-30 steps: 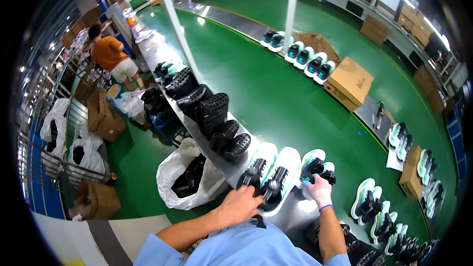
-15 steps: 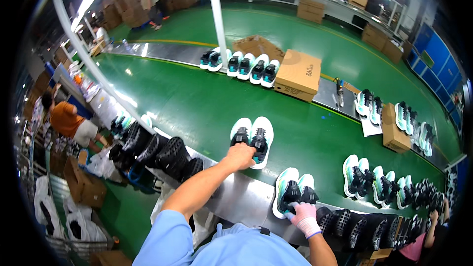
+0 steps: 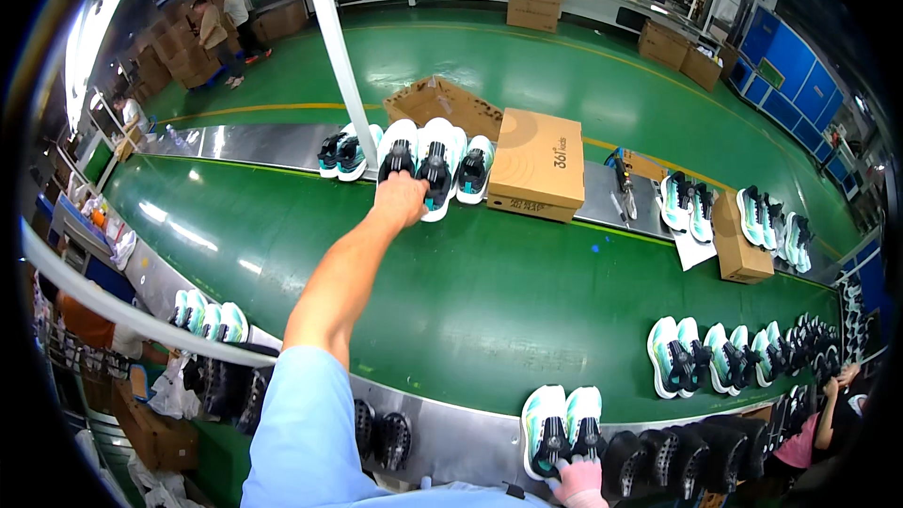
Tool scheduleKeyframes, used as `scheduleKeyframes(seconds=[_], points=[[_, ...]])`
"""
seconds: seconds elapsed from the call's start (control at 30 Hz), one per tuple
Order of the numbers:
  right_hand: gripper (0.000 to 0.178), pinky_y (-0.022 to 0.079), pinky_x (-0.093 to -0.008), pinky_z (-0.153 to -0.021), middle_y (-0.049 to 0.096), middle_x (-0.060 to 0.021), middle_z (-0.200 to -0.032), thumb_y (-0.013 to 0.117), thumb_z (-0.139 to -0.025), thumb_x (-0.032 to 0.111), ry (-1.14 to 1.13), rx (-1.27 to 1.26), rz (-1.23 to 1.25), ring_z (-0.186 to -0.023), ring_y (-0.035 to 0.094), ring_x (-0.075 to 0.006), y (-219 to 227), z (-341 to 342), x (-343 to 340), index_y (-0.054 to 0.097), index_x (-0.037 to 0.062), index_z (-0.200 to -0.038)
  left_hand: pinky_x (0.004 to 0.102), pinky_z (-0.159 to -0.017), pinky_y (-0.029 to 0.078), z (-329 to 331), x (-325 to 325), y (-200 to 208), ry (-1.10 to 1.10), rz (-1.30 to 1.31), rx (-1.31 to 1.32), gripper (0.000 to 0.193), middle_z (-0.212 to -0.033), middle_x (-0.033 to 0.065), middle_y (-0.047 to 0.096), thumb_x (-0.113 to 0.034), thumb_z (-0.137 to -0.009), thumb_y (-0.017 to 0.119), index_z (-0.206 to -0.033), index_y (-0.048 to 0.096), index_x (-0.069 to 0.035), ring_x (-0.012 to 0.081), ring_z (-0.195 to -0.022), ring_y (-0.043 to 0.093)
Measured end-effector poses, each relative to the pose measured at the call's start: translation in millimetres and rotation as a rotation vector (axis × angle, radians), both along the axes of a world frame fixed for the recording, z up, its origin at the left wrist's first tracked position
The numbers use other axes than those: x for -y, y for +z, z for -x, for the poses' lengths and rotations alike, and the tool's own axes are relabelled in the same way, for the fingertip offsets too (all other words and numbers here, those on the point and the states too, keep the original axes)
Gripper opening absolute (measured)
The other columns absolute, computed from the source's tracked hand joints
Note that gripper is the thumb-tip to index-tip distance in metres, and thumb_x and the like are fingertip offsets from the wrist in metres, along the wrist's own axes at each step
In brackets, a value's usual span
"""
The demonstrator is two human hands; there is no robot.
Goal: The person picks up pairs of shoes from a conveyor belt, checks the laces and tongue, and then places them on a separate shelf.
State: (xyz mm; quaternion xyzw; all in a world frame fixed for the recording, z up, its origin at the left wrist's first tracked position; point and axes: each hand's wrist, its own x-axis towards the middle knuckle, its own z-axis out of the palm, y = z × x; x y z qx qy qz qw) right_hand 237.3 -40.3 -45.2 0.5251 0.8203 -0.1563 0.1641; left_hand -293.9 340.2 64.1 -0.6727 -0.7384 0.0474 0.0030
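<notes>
My left hand (image 3: 403, 199) is bare and reaches far forward, its fingers closed around the tongue and collar area of a pair of white and mint sneakers (image 3: 438, 139) with black uppers. That pair is at the far metal ledge, in front of other similar sneakers (image 3: 475, 169). Close to my body, my right hand (image 3: 578, 482), in a pale pink glove, grips the heel end of a second sneaker pair (image 3: 546, 414) at the near edge of the green belt. Its fingers are partly cut off by the shoes.
A brown carton (image 3: 536, 165) stands right of the far sneakers, beside a white post (image 3: 337, 56). Black shoe lasts (image 3: 691, 456) line the near metal ledge (image 3: 451, 442). More sneaker pairs (image 3: 673, 357) sit on the belt (image 3: 470, 310) at right. Co-workers stand in the distance.
My left hand has carried its sneaker pair from mid-belt forward and left to the far ledge. My right hand stays on its pair. The whole view has shifted.
</notes>
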Motion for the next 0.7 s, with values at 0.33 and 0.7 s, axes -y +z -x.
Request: scheduleKeyframes(seconds=[0.33, 0.7], points=[[0.028, 0.047, -0.054, -0.081, 0.068, -0.0147, -0.093, 0.079, -0.078, 0.037, -0.091, -0.094, 0.167, -0.093, 0.065, -0.0389, 21.8, 9.3, -20.7, 0.072, 0.0154, -0.093, 0.0446, -0.107, 0.051, 72.6, -157.1, -35.4, 0.05, 0.049, 0.08, 0.065, -0.128, 0.0209, 0.068, -0.041, -0.078, 0.083, -0.137, 0.069, -0.017, 0.0373, -0.123, 0.062], [0.022, 0.047, -0.0552, -0.081, 0.067, -0.014, -0.083, 0.074, -0.075, 0.032, -0.094, -0.039, 0.21, -0.088, 0.066, -0.0398, 11.1, 8.1, -19.8, 0.068, 0.013, -0.085, 0.043, -0.108, 0.05, 113.3, -163.0, -68.6, 0.029, 0.087, 0.316, 0.089, -0.13, 0.0219, 0.071, -0.051, -0.069, 0.091, -0.142, 0.064, -0.007, 0.0362, -0.124, 0.066]])
